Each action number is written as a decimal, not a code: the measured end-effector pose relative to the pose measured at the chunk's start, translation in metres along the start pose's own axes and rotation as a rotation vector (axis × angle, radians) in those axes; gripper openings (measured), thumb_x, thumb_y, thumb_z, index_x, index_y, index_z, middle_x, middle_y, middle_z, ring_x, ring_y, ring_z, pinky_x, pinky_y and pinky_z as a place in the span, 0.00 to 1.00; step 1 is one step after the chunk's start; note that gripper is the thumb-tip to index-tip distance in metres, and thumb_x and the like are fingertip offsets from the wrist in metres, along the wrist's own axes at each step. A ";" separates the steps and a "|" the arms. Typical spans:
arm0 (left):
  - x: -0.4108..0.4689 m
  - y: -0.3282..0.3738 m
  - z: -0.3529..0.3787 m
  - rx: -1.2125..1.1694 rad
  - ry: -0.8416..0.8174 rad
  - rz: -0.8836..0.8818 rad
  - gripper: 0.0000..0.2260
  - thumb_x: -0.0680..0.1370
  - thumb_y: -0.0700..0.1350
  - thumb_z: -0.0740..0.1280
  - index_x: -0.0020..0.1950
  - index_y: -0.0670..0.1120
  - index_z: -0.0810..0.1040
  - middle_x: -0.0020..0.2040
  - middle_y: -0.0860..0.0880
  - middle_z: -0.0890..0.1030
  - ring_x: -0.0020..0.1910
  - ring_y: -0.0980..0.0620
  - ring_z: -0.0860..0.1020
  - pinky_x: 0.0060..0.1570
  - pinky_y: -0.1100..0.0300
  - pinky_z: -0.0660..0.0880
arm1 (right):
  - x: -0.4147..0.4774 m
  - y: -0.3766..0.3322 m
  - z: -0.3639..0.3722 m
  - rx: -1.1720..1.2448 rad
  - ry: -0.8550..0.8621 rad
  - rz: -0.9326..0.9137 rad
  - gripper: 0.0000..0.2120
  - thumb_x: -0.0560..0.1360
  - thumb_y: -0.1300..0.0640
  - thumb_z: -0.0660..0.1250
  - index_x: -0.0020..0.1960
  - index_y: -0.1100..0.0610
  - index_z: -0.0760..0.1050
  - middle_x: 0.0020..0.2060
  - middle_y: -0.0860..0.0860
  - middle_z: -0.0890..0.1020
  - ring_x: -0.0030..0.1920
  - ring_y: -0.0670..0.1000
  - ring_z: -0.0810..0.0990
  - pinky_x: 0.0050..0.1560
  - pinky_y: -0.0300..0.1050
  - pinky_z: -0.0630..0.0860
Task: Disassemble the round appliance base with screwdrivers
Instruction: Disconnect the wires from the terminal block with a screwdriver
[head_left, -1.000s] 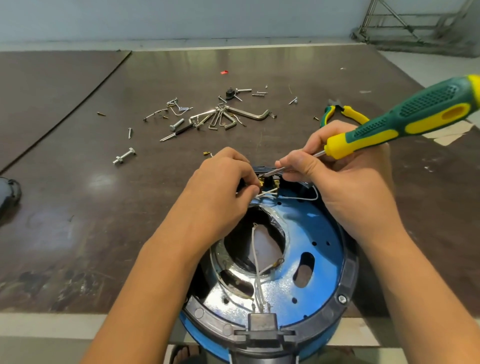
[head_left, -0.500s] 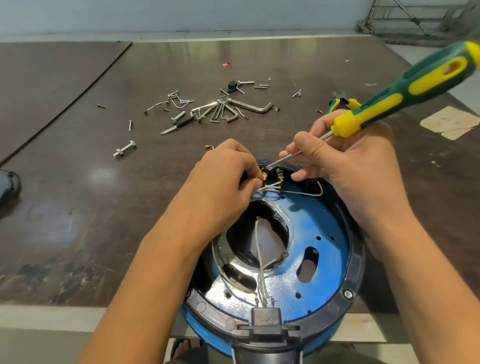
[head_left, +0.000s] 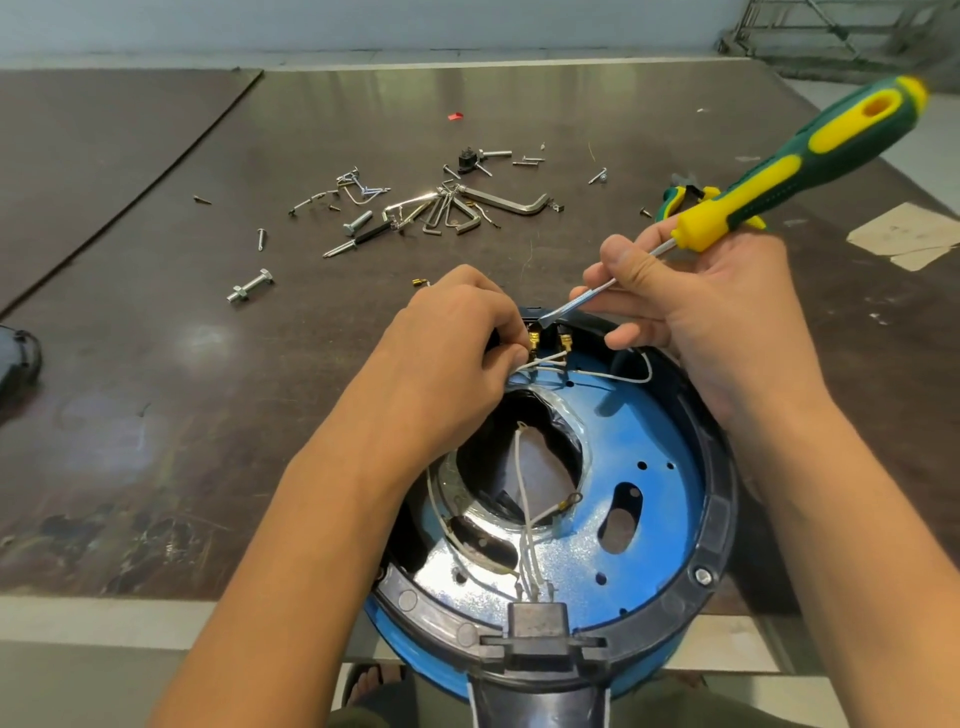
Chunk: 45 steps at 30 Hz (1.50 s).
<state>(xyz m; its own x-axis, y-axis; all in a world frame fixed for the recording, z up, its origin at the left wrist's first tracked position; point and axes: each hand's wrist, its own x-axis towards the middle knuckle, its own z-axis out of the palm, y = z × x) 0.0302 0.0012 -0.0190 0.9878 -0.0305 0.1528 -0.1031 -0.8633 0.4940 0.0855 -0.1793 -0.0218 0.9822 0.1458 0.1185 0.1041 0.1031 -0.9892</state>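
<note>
Pinching white wires (head_left: 545, 359) at the brass terminals (head_left: 535, 340), the left hand (head_left: 447, 353) overlaps the blue round base (head_left: 665, 499). The right hand (head_left: 717, 312) grips the green-yellow screwdriver (head_left: 810, 150) by its shaft.

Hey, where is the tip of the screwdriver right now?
In the head view the screwdriver tip sits at the far rim of the round base, on the brass terminal, between the left hand pinching its white wire and the right hand.
</note>
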 end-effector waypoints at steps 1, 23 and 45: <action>0.000 0.000 0.000 0.002 0.001 0.001 0.03 0.79 0.46 0.69 0.48 0.53 0.83 0.57 0.56 0.74 0.54 0.54 0.75 0.55 0.55 0.74 | 0.001 0.000 0.000 -0.003 0.003 0.006 0.07 0.78 0.60 0.73 0.44 0.58 0.75 0.39 0.56 0.88 0.42 0.56 0.89 0.26 0.38 0.78; 0.000 0.000 0.000 0.005 -0.004 -0.007 0.03 0.78 0.47 0.70 0.48 0.53 0.83 0.57 0.56 0.74 0.54 0.55 0.75 0.53 0.59 0.72 | -0.001 0.004 -0.003 0.011 -0.141 -0.080 0.08 0.79 0.62 0.70 0.44 0.56 0.74 0.40 0.56 0.88 0.46 0.57 0.89 0.30 0.40 0.81; 0.000 0.000 0.000 -0.007 0.003 -0.021 0.03 0.78 0.47 0.70 0.47 0.53 0.84 0.58 0.57 0.75 0.53 0.56 0.74 0.52 0.60 0.71 | 0.002 0.006 -0.003 0.024 -0.130 -0.056 0.08 0.79 0.62 0.71 0.43 0.56 0.74 0.40 0.55 0.88 0.45 0.57 0.89 0.30 0.39 0.81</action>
<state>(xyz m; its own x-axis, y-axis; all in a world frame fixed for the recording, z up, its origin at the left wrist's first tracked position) 0.0299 0.0009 -0.0194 0.9893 -0.0107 0.1453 -0.0832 -0.8600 0.5035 0.0884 -0.1816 -0.0273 0.9462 0.2653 0.1852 0.1530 0.1376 -0.9786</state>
